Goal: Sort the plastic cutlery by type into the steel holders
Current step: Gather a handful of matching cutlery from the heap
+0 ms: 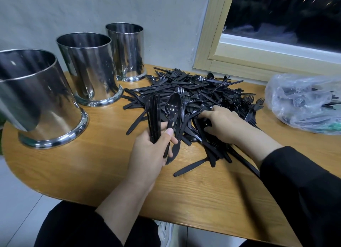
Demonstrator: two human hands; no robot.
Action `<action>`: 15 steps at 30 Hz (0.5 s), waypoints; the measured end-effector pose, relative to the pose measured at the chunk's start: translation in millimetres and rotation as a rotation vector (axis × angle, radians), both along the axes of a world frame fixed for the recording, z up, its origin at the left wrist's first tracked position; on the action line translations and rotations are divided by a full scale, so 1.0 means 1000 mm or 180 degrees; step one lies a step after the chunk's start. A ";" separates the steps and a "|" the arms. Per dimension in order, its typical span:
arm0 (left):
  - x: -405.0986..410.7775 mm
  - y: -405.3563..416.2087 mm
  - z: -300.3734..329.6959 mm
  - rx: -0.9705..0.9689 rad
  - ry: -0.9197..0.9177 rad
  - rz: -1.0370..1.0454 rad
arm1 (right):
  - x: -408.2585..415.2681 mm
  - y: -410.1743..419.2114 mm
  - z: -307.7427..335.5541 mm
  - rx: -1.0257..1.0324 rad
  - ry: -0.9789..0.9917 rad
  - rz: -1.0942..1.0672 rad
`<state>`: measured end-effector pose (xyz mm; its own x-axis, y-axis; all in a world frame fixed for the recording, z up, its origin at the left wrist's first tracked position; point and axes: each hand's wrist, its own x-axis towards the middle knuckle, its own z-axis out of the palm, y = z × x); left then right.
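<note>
Left hand (153,150) grips a bundle of black pieces (154,117) with a spoon (172,106) pinched alongside; right hand (221,125) digs fingers-down into the cutlery pile (193,91) on the counter (92,163) — whether it pinches anything I cannot tell. Step looks like gathering — next, carry the bundle to one of the three steel holders (88,65) at left, apparently still empty.

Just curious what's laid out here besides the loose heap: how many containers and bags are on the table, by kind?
Shiny steel cylindrical holders: 3, near, middle, far
Clear plastic bag holding more black cutlery: 1
Total: 4
The pile of black plastic cutlery on the wooden table is too tangled to count.
</note>
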<state>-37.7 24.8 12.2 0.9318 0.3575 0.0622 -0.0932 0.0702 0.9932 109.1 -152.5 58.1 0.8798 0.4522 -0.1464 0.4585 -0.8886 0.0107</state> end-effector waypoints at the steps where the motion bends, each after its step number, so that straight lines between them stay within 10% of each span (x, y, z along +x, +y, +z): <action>1: 0.000 0.000 0.000 -0.0001 -0.0003 -0.0005 | 0.001 0.001 -0.001 0.0006 -0.0014 0.0040; 15: 0.001 -0.001 0.001 -0.0157 0.0008 0.0015 | 0.004 -0.011 0.023 0.1364 -0.0419 0.0109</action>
<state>-37.2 23.6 12.7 0.9303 0.3644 0.0419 -0.0911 0.1188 0.9887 113.0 -163.2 81.0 0.8619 0.4767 0.1726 0.5070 -0.8099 -0.2949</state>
